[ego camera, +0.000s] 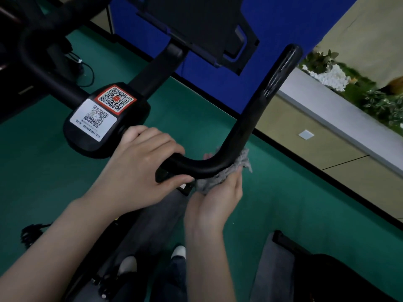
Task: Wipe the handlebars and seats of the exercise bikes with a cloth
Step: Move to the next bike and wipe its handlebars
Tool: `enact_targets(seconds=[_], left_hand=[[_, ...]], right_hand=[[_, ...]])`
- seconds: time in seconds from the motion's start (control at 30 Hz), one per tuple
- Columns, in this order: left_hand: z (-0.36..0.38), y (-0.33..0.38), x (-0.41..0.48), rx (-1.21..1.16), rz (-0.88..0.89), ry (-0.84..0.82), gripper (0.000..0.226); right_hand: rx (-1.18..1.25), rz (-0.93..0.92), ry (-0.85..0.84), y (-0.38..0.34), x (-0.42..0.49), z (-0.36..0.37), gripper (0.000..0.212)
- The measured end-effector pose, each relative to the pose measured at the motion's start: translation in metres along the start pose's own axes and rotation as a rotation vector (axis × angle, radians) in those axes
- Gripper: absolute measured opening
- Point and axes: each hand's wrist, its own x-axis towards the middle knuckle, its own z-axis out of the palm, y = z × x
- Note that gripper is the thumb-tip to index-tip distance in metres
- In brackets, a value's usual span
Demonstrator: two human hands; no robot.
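Two bare forearms enter from the bottom edge, nearest the lens. Two shoes show between them on the green floor. Left hand: fingers clenched round the handlebar, thumb underneath, just right of the centre housing. The housing carries two QR stickers, one red-bordered, one white. One handlebar, black, two horns seen. The right horn runs from the left hand, bends, then points up and to the right, away from the person. One cloth, grey, sits under that bend, touching it. Right hand: fingers grasping the cloth and pressing it against the bar's underside.
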Motion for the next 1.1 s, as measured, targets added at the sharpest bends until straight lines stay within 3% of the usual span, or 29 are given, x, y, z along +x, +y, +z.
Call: enact_targets(seconds=[0.1, 0.2, 0.3, 0.4, 0.6, 0.9, 1.1], left_hand=[[-0.001, 0.004, 0.0, 0.011, -0.002, 0.0, 0.05], [0.002, 0.016, 0.002, 0.034, 0.013, -0.005, 0.051], [0.006, 0.03, 0.006, 0.021, 0.007, -0.015, 0.046], [0.006, 0.033, 0.006, 0.004, -0.024, -0.009, 0.043], [0.005, 0.035, 0.008, -0.011, -0.074, -0.017, 0.043], [0.009, 0.044, 0.011, 0.011, -0.135, 0.04, 0.039], [0.019, 0.057, 0.014, 0.058, -0.17, 0.103, 0.035]], right_hand=[[-0.06, 0.156, -0.048, -0.011, 0.012, -0.001, 0.028], [-0.091, 0.19, -0.057, -0.008, 0.015, -0.006, 0.031], [-0.195, 0.085, -0.01, -0.005, 0.01, -0.011, 0.017], [-0.157, -0.051, -0.089, -0.015, 0.015, -0.003, 0.009], [-0.331, -0.255, -0.15, -0.008, 0.005, -0.008, 0.04], [-0.29, -0.104, -0.227, -0.026, 0.03, 0.003, 0.036], [-0.493, -0.288, -0.2, -0.021, 0.019, -0.007, 0.035]])
